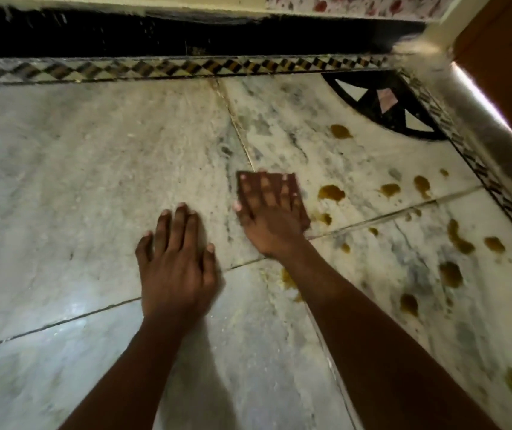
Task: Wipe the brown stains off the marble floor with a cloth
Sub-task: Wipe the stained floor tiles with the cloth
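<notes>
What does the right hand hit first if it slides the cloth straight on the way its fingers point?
Probably nothing soon. The right hand presses the cloth flat, fingers pointing toward the patterned border. Bare marble floor lies ahead until that border. The brown stains sit off to its right, out of that line.

text: none I could read | labels, brands, numbers, signs: none | floor [93, 156]: I saw only marble veining | border strip [186, 68]: I saw only a checker pattern, no letters
</notes>
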